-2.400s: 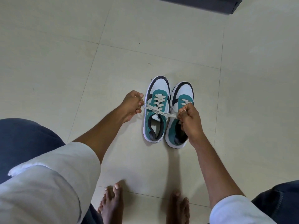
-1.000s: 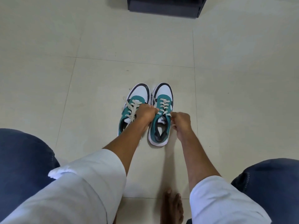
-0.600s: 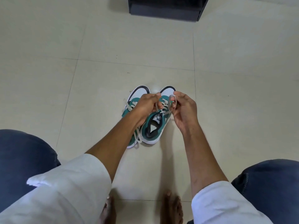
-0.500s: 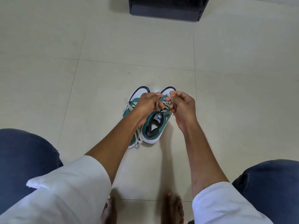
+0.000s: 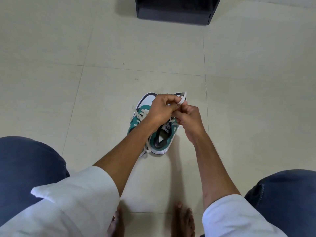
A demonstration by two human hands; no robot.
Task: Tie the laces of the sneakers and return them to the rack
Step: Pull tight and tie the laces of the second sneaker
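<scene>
- Two bare feet (image 5: 183, 219) show at the bottom edge, between blue-trousered knees.
- At frame centre, the left hand (image 5: 160, 111) and right hand (image 5: 189, 119) meet over the right sneaker (image 5: 162, 141), both pinched on its white lace (image 5: 182, 98), a loop poking up above the fingers.
- Left sneaker (image 5: 139, 117) sits touching beside it, laces loose.
- Dark rack (image 5: 174, 12) stands at top centre, well apart.

The person's left hand (image 5: 161, 109) and right hand (image 5: 189, 119) are close together, touching, both closed and pinching a thin white shoelace (image 5: 182, 99); both bare arms reach forward out of rolled white sleeves (image 5: 77, 190)
</scene>
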